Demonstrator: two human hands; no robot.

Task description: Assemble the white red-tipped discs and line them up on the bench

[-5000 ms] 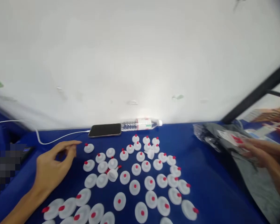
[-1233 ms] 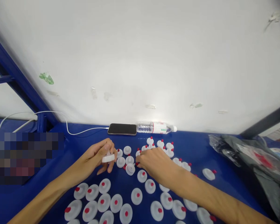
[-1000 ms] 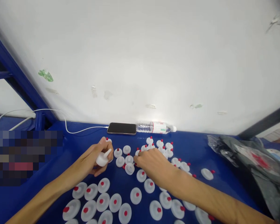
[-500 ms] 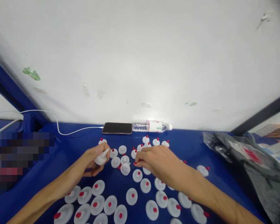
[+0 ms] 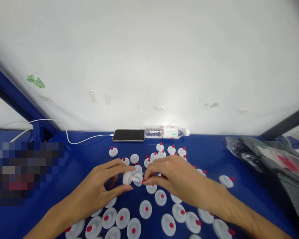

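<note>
My left hand (image 5: 103,182) is curled around a white nozzle cap (image 5: 127,178), a round disc with a thin spout pointing right. The spout is bare, with no red tip on it. Between the thumb and fingertips of my right hand (image 5: 173,174) is a small red tip cap (image 5: 143,181), close to the end of that spout with a little gap between them. Behind and below my hands, many white nozzle caps lie on the blue table, most with red tips, such as this red-tipped nozzle cap (image 5: 144,212). A white nozzle cap without a red tip (image 5: 134,158) lies behind my left hand.
A phone (image 5: 128,135) on a white charging cable (image 5: 89,136) lies against the wall, beside a clear water bottle (image 5: 169,132) on its side. Grey plastic bags (image 5: 266,159) lie at the right. A blurred-out patch (image 5: 22,172) covers the left side.
My left hand has moved right and turned the nozzle cap's spout toward the right hand. My right hand has lifted the red tip cap up to it. The view has shifted slightly.
</note>
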